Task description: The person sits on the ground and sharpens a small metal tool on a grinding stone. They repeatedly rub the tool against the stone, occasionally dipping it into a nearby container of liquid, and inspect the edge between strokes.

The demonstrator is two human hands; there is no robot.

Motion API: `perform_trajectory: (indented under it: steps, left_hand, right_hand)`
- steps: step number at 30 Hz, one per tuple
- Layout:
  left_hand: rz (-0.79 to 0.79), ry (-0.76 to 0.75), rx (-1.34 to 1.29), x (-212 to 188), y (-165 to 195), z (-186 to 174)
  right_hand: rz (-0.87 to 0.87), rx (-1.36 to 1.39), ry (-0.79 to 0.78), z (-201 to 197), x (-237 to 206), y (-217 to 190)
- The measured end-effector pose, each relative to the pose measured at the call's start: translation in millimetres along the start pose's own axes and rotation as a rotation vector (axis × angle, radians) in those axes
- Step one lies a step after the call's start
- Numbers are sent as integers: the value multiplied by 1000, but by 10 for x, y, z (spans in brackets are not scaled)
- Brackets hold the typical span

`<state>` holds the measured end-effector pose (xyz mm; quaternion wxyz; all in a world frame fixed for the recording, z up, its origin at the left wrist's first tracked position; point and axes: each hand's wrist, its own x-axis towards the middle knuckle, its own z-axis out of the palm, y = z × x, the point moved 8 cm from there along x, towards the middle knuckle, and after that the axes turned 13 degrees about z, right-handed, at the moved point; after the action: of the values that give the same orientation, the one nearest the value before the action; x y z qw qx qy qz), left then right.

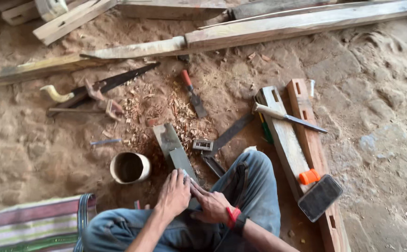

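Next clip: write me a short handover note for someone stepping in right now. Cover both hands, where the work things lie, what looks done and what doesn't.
Left hand: flat, pressing down on the near end of the grey sharpening stone.
Right hand: beside it, fingers on the same end; any blade under them is hidden.
Around: clay cup left of the stone, handsaw and wood chips beyond, red-handled chisel, file across the mortised timbers.
Done: mortises are cut in both timbers.
Left: cannot tell how far the work at the stone has got.

Flat grey sharpening stone [174,151], long and rectangular, lying on sandy ground, near end under both hands
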<state>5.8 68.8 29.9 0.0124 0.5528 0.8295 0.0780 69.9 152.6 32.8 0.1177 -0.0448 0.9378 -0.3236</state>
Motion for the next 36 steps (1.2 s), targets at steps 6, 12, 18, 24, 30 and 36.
perform_trajectory:
  steps: [6, 12, 18, 24, 30, 36]
  left_hand:
    - [-128, -93, 82, 489, -822, -154]
    - [6, -207, 197, 178, -244, -57]
    - [52, -210, 183, 174, -225, -90]
    - [-153, -133, 63, 518, -867, -332]
    - [147, -332, 89, 53, 41, -14]
    - [-163, -310, 69, 550, -871, -140]
  right_hand:
    - [-3, 40, 89, -288, 943, 89]
    - [-21, 105, 3, -77, 314, 62]
    - [66, 131, -43, 74, 228, 34]
    - [-27, -23, -25, -135, 1081, 176]
    - [89, 186, -46, 204, -131, 28]
    - [-18, -25, -21, -52, 1051, 193]
